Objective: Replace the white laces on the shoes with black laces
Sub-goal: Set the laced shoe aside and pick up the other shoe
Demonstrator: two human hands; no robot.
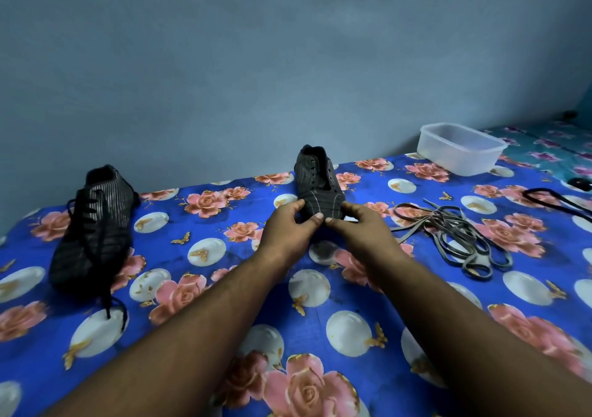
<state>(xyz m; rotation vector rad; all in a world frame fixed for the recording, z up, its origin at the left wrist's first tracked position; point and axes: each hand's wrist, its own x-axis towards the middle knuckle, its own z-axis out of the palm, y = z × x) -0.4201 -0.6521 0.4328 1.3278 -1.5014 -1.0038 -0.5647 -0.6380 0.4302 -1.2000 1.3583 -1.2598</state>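
A dark shoe without laces [317,181] stands in the middle of the floral sheet, toe toward me, its eyelets bare. My left hand [293,224] and my right hand [360,224] grip its toe from either side, thumbs nearly meeting on the front. A second dark shoe [96,224] lies at the left, threaded with a black lace whose ends trail toward me. The pale, greyish removed laces [458,240] lie in a loose heap to the right. A black lace [551,200] curls near the right edge.
A clear plastic tub [461,147] sits at the back right, near the blue wall. The blue floral sheet [288,320] covers the surface. A small dark round object [579,183] lies at the far right.
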